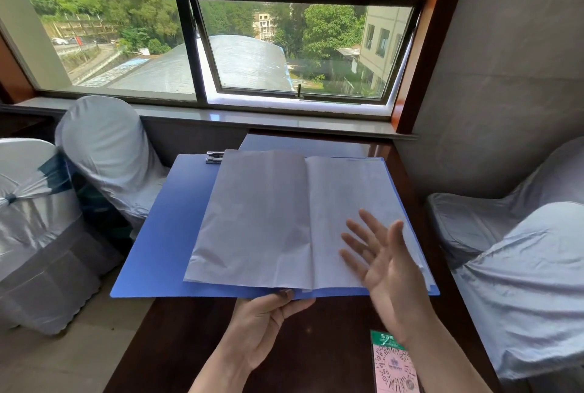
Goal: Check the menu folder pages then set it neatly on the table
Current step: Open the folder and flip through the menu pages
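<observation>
A blue menu folder [164, 234] lies spread wide, held above the dark wooden table [316, 345]. Its white pages [262, 218] are turned open, one lying left and the rest right of the spine. A metal clip [215, 157] sits at the folder's far left top. My left hand [265, 326] grips the folder's near edge at the spine, thumb on top. My right hand [382, 260] hovers over the lower right page, palm turned up and fingers spread, holding nothing.
A pink and green QR-code card [395, 364] lies on the table near my right forearm. White-covered chairs stand at left [104, 152] and right [521, 266]. A windowsill [284, 122] and window are beyond the table's far end.
</observation>
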Available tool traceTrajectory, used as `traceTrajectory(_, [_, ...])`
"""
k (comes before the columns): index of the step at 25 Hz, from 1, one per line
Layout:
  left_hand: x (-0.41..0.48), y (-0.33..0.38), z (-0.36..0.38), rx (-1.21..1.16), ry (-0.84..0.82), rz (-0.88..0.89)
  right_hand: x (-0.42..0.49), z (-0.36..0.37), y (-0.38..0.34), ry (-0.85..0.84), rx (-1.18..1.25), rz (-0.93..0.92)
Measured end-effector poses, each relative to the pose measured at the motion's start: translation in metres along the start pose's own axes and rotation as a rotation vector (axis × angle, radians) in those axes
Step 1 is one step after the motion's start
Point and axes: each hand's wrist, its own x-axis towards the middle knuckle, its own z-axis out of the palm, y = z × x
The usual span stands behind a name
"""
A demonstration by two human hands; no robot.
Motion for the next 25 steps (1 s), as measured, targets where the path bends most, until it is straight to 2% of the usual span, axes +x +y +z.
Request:
traceTrajectory(3, [0.001, 0.002, -0.004, -0.017, 0.002, 0.028, -0.012, -0.026, 0.005, 0.139, -0.958, -0.262])
traceTrajectory(4, [0.002, 0.002, -0.005, -0.026, 0.0, 0.033, -0.013, -0.034, 0.009, 0.184, -1.207, -0.342])
traceTrajectory(5, [0.002, 0.002, -0.005, -0.036, -0.001, 0.037, -0.015, -0.038, 0.013, 0.222, -1.374, -0.373])
traceTrajectory(7, [0.004, 0.001, -0.004, -0.057, 0.003, 0.033, -0.016, -0.043, 0.019, 0.256, -1.562, -0.321])
traceTrajectory(17, [0.001, -0.006, 0.001, -0.092, 0.027, 0.01, -0.007, -0.039, 0.033, 0.206, -1.584, -0.216])
traceTrajectory(25, [-0.001, -0.008, 0.0, -0.1, 0.001, 0.005, 0.002, -0.015, 0.034, 0.288, -1.348, -0.189])
